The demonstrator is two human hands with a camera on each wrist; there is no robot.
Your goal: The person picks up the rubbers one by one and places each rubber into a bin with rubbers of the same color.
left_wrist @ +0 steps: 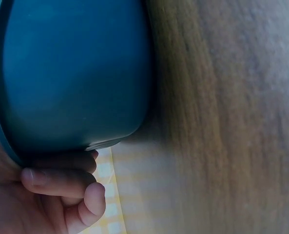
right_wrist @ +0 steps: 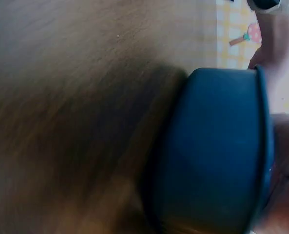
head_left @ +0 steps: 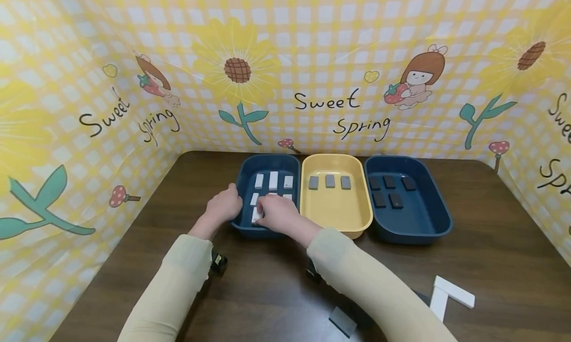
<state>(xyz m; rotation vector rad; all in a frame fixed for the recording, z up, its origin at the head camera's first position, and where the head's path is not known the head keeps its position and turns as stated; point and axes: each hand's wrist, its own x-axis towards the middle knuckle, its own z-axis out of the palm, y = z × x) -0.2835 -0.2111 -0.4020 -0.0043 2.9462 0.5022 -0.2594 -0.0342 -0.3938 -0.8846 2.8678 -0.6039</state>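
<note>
My left hand (head_left: 224,203) grips the left rim of the left blue tray (head_left: 244,228) in the head view. The left wrist view has its curled fingers (left_wrist: 61,183) against the tray's outer wall. My right hand (head_left: 278,212) reaches over the front rim of that tray. Between its thumb and fingers it pinches a white block (head_left: 256,216) low inside the tray, near the front left. Several more white blocks (head_left: 273,180) lie in rows behind it, some partly hidden by the hand. The right wrist view shows mostly the tray's outer wall (right_wrist: 217,146).
Beside the left tray stands a yellow tray (head_left: 336,218) with 3 grey blocks (head_left: 330,181). Right of it, another blue tray (head_left: 428,223) holds several black blocks (head_left: 395,200). Near the right forearm lie a grey block (head_left: 342,321) and two white blocks (head_left: 456,292) on the wooden table.
</note>
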